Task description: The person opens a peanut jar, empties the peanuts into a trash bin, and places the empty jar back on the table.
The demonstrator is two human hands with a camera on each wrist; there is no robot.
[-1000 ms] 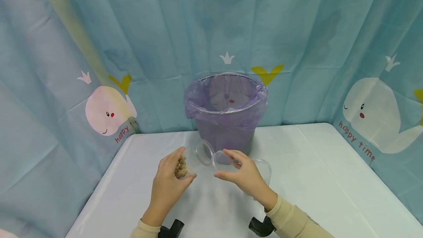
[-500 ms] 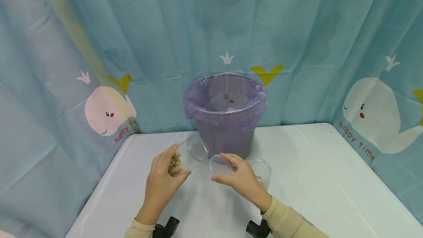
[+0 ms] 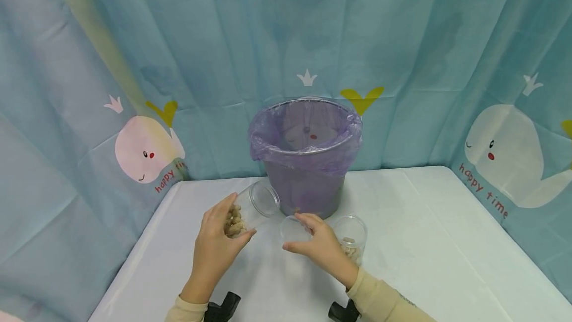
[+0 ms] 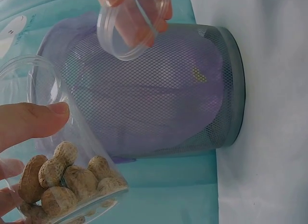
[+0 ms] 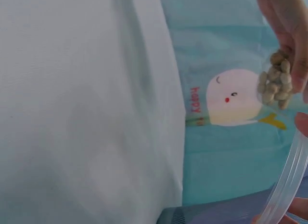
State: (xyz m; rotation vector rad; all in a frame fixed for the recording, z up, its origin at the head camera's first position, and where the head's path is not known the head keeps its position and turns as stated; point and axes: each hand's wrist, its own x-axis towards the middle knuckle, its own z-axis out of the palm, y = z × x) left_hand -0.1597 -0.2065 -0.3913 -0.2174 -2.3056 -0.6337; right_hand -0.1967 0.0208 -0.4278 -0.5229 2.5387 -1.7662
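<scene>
My left hand (image 3: pixel 216 245) holds a clear plastic jar (image 3: pixel 256 205), tipped with its mouth toward the upper right. Unshelled peanuts (image 4: pixel 65 176) are heaped in the bottom of that jar, seen close in the left wrist view. A clear round plastic lid (image 3: pixel 291 231) is pinched between the thumb and fingers of my right hand (image 3: pixel 325 246), apart from the jar's mouth. Just right of that hand, a second clear jar (image 3: pixel 357 225) stands on the table with nuts (image 3: pixel 350 250) in it, partly hidden by the hand and wrist.
A mesh wastebasket (image 3: pixel 304 188) lined with a purple bag (image 3: pixel 308 158) stands behind the hands, at the back of the white table (image 3: pixel 429 242). Blue curtains (image 3: pixel 402 53) with printed whales close off the back and both sides.
Both hands have shifted a little left and toward me. The jar and the lid have drawn apart from being close together. More of the second jar shows beside my right hand.
</scene>
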